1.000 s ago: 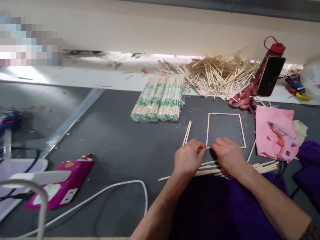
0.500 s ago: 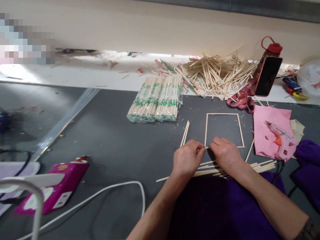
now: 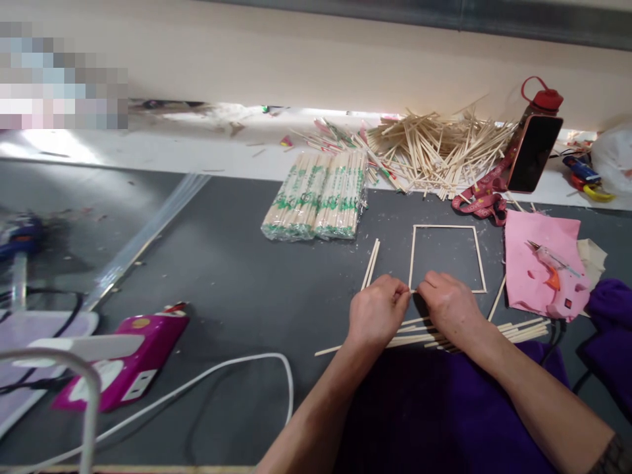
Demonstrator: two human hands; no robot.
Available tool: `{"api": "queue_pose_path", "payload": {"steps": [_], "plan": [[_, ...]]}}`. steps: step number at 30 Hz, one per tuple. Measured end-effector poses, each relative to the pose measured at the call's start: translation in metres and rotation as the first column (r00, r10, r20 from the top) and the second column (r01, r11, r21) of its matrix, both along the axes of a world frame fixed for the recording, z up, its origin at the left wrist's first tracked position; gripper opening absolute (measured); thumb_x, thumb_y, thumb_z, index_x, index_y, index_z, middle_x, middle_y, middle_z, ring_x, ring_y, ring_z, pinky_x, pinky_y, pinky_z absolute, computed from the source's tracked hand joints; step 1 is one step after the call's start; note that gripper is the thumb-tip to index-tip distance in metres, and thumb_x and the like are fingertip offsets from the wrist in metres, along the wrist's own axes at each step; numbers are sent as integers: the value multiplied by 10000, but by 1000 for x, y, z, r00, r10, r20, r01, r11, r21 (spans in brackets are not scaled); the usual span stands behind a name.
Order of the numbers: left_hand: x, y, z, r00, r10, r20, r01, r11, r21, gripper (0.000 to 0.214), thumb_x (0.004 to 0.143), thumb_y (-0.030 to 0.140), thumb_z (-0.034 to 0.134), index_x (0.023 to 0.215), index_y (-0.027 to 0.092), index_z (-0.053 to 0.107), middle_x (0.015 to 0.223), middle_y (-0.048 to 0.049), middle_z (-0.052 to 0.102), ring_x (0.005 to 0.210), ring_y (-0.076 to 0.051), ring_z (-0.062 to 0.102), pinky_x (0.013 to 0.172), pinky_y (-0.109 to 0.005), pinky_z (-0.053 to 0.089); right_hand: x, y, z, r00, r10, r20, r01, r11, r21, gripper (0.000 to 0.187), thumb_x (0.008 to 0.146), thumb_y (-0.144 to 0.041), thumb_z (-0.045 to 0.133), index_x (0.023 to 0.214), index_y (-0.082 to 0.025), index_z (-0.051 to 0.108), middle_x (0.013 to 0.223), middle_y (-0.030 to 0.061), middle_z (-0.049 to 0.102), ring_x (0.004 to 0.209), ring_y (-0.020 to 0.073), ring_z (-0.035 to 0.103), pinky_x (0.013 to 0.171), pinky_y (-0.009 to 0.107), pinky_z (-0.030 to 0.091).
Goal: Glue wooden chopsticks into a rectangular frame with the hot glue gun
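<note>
A square frame of thin wooden sticks (image 3: 444, 226) lies flat on the grey table. At its near left corner, my left hand (image 3: 376, 311) is closed, thumb and fingertips pinching the stick end. Just to the right, my right hand (image 3: 447, 304) is closed on the near side of the same frame, its fingertips partly hidden. A small gap separates the two hands. Two loose sticks (image 3: 370, 264) lie beyond my left hand. More loose sticks (image 3: 524, 330) lie beneath my wrists, along the purple cloth over my lap.
A glue gun (image 3: 557, 283) rests on a pink sheet (image 3: 523, 247) at right. Behind are bagged chopsticks (image 3: 316, 197), a heap of sticks (image 3: 439, 155), and a phone (image 3: 536, 153) against a red-capped bottle (image 3: 548, 100). Leftward lie a magenta power strip (image 3: 160, 352), white cable (image 3: 232, 361) and clear rods (image 3: 153, 232).
The whole view has shifted slightly, so things appear a little further right. Both hands stay at the frame's near left corner with hardly any movement.
</note>
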State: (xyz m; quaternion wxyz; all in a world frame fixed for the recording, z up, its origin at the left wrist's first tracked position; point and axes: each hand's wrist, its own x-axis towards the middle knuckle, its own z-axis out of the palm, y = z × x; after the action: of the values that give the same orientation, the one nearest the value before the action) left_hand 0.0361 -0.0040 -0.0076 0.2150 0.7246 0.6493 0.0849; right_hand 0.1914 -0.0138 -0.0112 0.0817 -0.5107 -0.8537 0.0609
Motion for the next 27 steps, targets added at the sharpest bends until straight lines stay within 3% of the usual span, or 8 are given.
{"api": "queue_pose_path", "payload": {"steps": [11, 27], "plan": [[-7, 5, 6, 986, 22, 164, -9, 996, -83, 156, 845, 251, 572, 838, 206, 722, 858, -18, 709, 794, -155, 645, 711, -250, 428, 2, -2, 0, 1000, 0, 9, 0, 1000, 5, 167, 860, -60, 505, 802, -170, 617, 818, 59, 574, 746, 175, 481, 657, 283, 339], [2, 2, 4, 994, 92, 62, -89, 995, -53, 138, 814, 252, 575, 783, 207, 702, 748, -6, 686, 698, -141, 623, 653, -244, 405, 2, 0, -1, 1000, 7, -14, -7, 1000, -10, 168, 862, -72, 495, 801, -168, 619, 833, 67, 583, 759, 186, 495, 654, 297, 352]]}}
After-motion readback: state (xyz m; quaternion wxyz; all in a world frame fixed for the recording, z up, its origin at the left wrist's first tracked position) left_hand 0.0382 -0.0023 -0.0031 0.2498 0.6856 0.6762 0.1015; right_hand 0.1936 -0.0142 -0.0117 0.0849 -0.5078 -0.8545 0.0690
